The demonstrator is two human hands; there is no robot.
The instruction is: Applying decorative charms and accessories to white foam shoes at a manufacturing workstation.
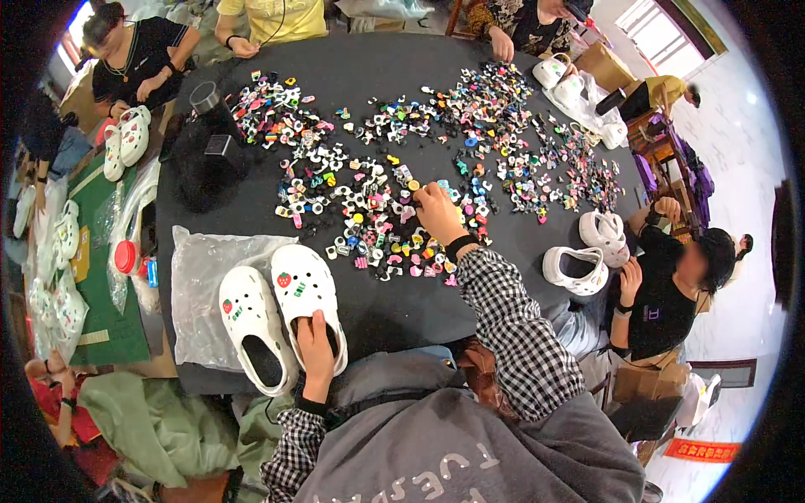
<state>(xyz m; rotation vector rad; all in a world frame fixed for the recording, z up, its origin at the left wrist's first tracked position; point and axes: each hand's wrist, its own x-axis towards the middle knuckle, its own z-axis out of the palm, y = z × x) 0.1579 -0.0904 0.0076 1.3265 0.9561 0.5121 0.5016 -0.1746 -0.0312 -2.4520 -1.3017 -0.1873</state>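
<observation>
Two white clogs with vent holes lie side by side at the near left, toes pointing away from me. Each bears a red strawberry charm and green letter charms. My left hand reaches into the foot opening of the right-hand clog and grips it, some fingers hidden inside. Farther out, my right hand is over the heap of small colourful shoe charms, its fingers bent and drawn together. Beside its fingertips is a round tan charm; whether the fingers hold anything is hidden.
A clear plastic bag lies partly under the clogs on the black table. A dark container and a small black box stand at left. Other white clogs rest at the right edge, near a seated person. Several people sit around.
</observation>
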